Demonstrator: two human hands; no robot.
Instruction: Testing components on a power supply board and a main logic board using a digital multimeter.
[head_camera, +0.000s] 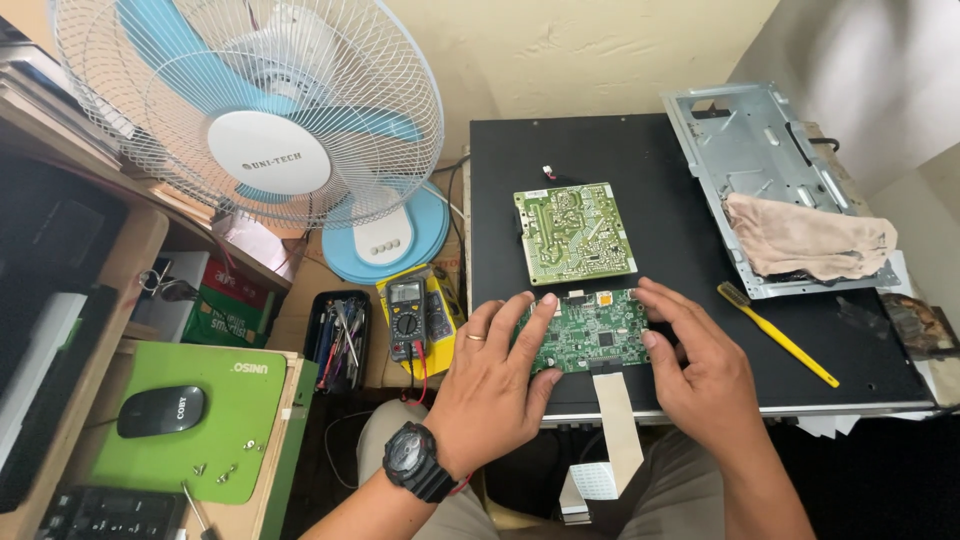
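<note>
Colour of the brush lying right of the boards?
Yellow: the slim plastic brush has a yellow handle, lying on the black panel. Head view shows it.

Small green circuit board: rectangular, populated with chips and fine traces, component side up. Lies flat near the front edge of a black panel. White flat ribbon cable hangs from its lower edge, over the panel's front.

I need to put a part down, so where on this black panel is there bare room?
The black panel is bare along its left strip beside the pale green board, and in the patch between that board and the metal chassis. It is crowded near the front edge: both hands, left and right, sit on the dark green board, with the yellow brush alongside.
</note>
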